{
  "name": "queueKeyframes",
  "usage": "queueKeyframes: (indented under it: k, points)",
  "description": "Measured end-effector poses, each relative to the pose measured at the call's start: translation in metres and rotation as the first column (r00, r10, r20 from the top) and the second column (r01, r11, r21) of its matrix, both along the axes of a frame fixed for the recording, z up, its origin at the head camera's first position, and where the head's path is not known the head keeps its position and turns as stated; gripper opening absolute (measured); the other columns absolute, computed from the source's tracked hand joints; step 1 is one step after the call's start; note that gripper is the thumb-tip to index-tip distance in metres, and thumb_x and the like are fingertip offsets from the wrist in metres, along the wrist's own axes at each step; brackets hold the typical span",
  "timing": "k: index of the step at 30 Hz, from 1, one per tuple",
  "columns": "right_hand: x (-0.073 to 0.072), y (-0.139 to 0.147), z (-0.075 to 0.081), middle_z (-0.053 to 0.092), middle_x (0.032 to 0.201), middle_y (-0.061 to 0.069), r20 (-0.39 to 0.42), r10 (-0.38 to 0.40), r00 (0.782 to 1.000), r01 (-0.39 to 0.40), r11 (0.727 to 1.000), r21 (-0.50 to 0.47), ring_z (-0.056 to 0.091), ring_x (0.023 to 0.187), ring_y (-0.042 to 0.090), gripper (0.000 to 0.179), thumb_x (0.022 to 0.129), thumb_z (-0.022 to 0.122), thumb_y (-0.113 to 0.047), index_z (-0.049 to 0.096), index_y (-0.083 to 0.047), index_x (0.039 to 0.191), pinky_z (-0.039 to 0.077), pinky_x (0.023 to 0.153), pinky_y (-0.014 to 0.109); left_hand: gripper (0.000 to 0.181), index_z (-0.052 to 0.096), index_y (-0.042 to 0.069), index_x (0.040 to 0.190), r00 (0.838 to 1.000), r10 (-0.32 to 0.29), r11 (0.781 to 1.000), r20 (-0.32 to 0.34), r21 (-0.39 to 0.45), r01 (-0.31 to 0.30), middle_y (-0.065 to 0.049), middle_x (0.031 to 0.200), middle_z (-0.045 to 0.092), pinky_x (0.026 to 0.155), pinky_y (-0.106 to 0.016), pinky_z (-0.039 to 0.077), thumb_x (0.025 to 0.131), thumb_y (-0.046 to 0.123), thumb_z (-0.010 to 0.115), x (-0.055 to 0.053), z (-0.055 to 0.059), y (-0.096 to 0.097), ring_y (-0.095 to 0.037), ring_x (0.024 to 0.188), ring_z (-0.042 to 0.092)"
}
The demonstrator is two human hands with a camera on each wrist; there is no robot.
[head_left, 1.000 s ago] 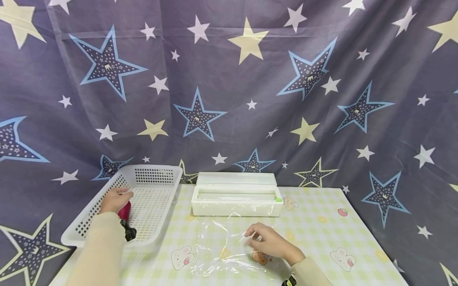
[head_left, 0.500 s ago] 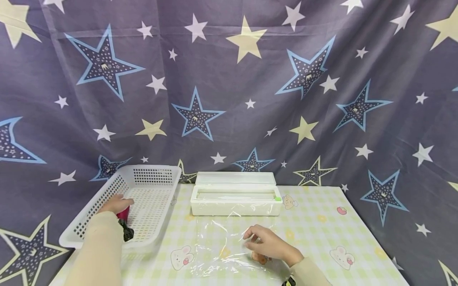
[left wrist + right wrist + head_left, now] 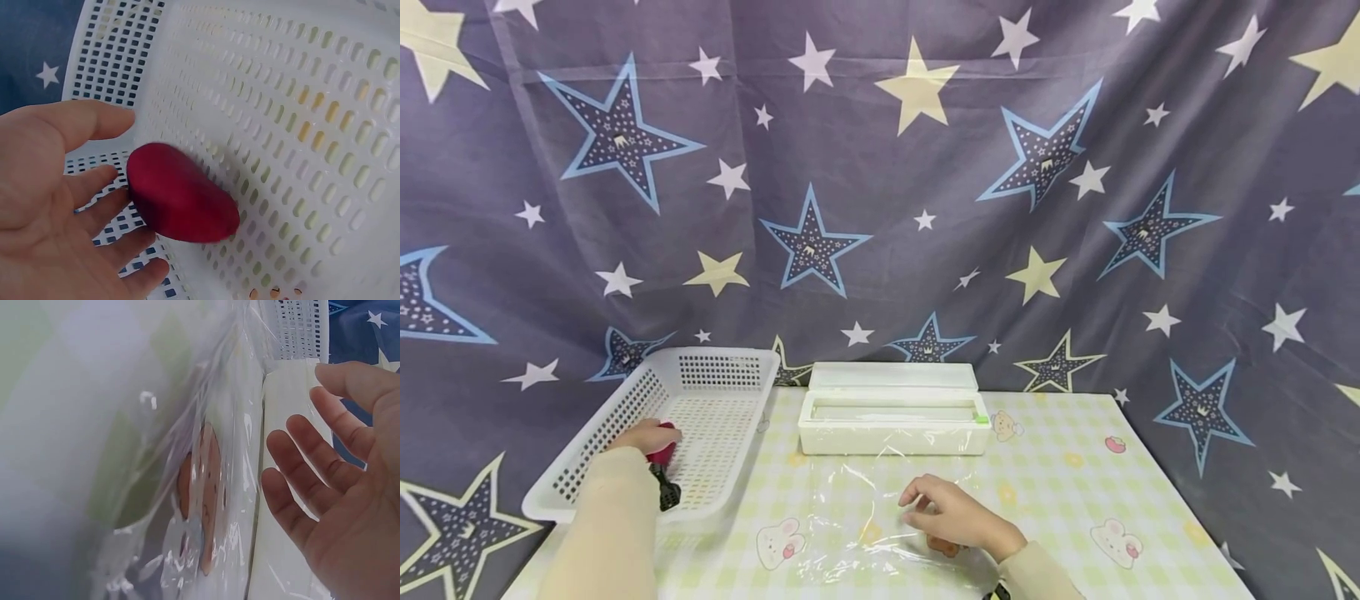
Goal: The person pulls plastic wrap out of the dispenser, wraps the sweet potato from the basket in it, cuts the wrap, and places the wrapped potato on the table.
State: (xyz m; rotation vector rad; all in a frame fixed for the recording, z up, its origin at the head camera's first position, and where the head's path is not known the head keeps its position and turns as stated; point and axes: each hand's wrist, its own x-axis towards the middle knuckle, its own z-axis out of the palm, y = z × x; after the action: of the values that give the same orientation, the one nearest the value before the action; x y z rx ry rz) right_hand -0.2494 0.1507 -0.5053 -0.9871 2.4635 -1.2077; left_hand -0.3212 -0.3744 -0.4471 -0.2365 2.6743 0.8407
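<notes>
Fingers loose, the left hand [image 3: 62, 219] sits beside a dark-red oblong [image 3: 181, 197] in the basket [image 3: 715, 425]; the right hand [image 3: 953, 513] hovers, relaxed, over plastic film [image 3: 850, 508].

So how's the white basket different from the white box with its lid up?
The basket has walls and a floor full of holes, while the box has a solid front. The basket is broad and runs deep front to back; the box is long and narrow. The basket shows no lid, whereas the box has a raised lid behind its opening. Both are white and open at the top.
</notes>
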Motion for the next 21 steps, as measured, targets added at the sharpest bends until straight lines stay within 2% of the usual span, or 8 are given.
queueKeyframes:
  k: [3, 5, 9, 10, 12, 16, 21]
  points:
    - [0.001, -0.003, 0.003, 0.060, 0.116, 0.002, 0.009, 0.009, 1.000, -0.008, 1.000, -0.006, 0.061, 0.101, 0.017, 0.019, 0.101, 0.063, -0.021, 0.062, -0.007, 0.113, 0.053, 0.085, 0.027, 0.086, 0.020, -0.026, 0.142, 1.000, -0.018, 0.999, 0.013, -0.046, 0.019, -0.048, 0.144, 0.018, 0.105, -0.065, 0.035, 0.092, 0.034, 0.056, -0.002, -0.001, 0.002, -0.063, 0.131, 0.026]
    - [0.001, -0.006, 0.005, 0.060, 0.116, 0.001, 0.015, 0.011, 1.000, -0.011, 1.000, -0.002, 0.061, 0.101, 0.016, 0.019, 0.100, 0.063, -0.022, 0.062, -0.008, 0.114, 0.053, 0.085, 0.026, 0.082, 0.028, -0.025, 0.140, 0.999, -0.034, 0.996, 0.020, -0.076, 0.035, -0.047, 0.142, 0.026, 0.104, -0.063, 0.038, 0.091, 0.032, 0.060, -0.003, -0.002, 0.004, -0.062, 0.129, 0.031]
    - [0.000, -0.012, 0.008, 0.060, 0.117, -0.001, 0.010, 0.017, 1.000, -0.017, 1.000, 0.008, 0.060, 0.101, 0.014, 0.020, 0.100, 0.063, -0.024, 0.063, -0.009, 0.114, 0.053, 0.084, 0.026, 0.069, 0.045, -0.023, 0.130, 0.993, -0.108, 0.986, 0.049, -0.125, 0.113, -0.044, 0.131, 0.044, 0.099, -0.060, 0.044, 0.089, 0.028, 0.063, -0.003, -0.001, 0.009, -0.059, 0.122, 0.044]
    - [-0.001, -0.013, 0.008, 0.060, 0.117, -0.001, 0.006, 0.016, 1.000, -0.016, 1.000, 0.010, 0.060, 0.101, 0.013, 0.019, 0.100, 0.064, -0.024, 0.063, -0.010, 0.114, 0.053, 0.084, 0.026, 0.066, 0.048, -0.022, 0.129, 0.989, -0.131, 0.981, 0.064, -0.136, 0.138, -0.044, 0.130, 0.046, 0.099, -0.059, 0.044, 0.089, 0.028, 0.063, -0.003, -0.001, 0.009, -0.058, 0.122, 0.044]
    - [-0.001, -0.016, 0.008, 0.060, 0.117, -0.002, 0.001, 0.019, 1.000, -0.019, 1.000, 0.009, 0.060, 0.101, 0.013, 0.019, 0.100, 0.063, -0.024, 0.063, -0.011, 0.114, 0.053, 0.084, 0.026, 0.062, 0.050, -0.021, 0.127, 0.985, -0.141, 0.981, 0.099, -0.121, 0.152, -0.043, 0.128, 0.048, 0.098, -0.060, 0.045, 0.090, 0.027, 0.063, -0.002, -0.001, 0.010, -0.058, 0.121, 0.045]
    - [-0.002, -0.020, 0.009, 0.060, 0.116, -0.002, 0.002, 0.024, 1.000, -0.024, 1.000, 0.007, 0.060, 0.100, 0.013, 0.018, 0.101, 0.063, -0.025, 0.063, -0.013, 0.114, 0.053, 0.083, 0.026, 0.065, 0.047, -0.021, 0.129, 0.983, -0.095, 0.991, 0.154, -0.082, 0.109, -0.044, 0.131, 0.045, 0.098, -0.060, 0.045, 0.091, 0.028, 0.065, -0.002, -0.001, 0.011, -0.058, 0.121, 0.044]
    - [-0.003, -0.022, 0.010, 0.060, 0.116, -0.003, 0.010, 0.023, 1.000, -0.023, 1.000, 0.009, 0.059, 0.100, 0.012, 0.018, 0.101, 0.062, -0.027, 0.063, -0.014, 0.114, 0.053, 0.082, 0.026, 0.074, 0.041, -0.023, 0.131, 0.981, -0.036, 0.997, 0.189, -0.064, 0.049, -0.046, 0.134, 0.037, 0.098, -0.057, 0.046, 0.091, 0.033, 0.067, -0.002, 0.000, 0.013, -0.058, 0.123, 0.042]
